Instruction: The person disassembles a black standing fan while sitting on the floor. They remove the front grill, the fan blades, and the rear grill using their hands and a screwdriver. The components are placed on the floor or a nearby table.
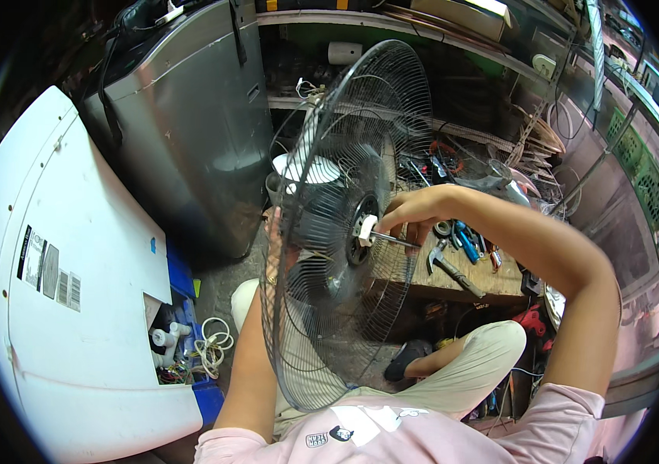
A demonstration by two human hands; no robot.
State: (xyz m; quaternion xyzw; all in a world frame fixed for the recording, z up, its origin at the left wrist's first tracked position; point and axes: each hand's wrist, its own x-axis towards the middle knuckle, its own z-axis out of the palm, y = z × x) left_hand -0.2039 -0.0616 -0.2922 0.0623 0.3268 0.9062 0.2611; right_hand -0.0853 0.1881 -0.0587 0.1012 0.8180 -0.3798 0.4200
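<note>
A large black wire fan guard [321, 309] stands on edge in front of me, seen at a slant. At its middle are a dark round hub, a white plastic nut [366, 230] and a thin metal shaft [397, 240] that sticks out to the right. My right hand [413, 210] reaches in from the right with fingers bent, its fingertips closed at the white nut and partly hidden. My left hand [274, 240] grips the guard's left side, with its fingers partly hidden by the wires. Dark, blurred shapes show within the guard.
A low wooden bench [468, 271] to the right bears a claw hammer [453, 272], tape and a blue-handled tool [467, 243]. A large white appliance panel [90, 263] and a grey metal cabinet [190, 124] stand left. Shelves with clutter line the back. Coiled white cable [213, 346] hangs beside the panel.
</note>
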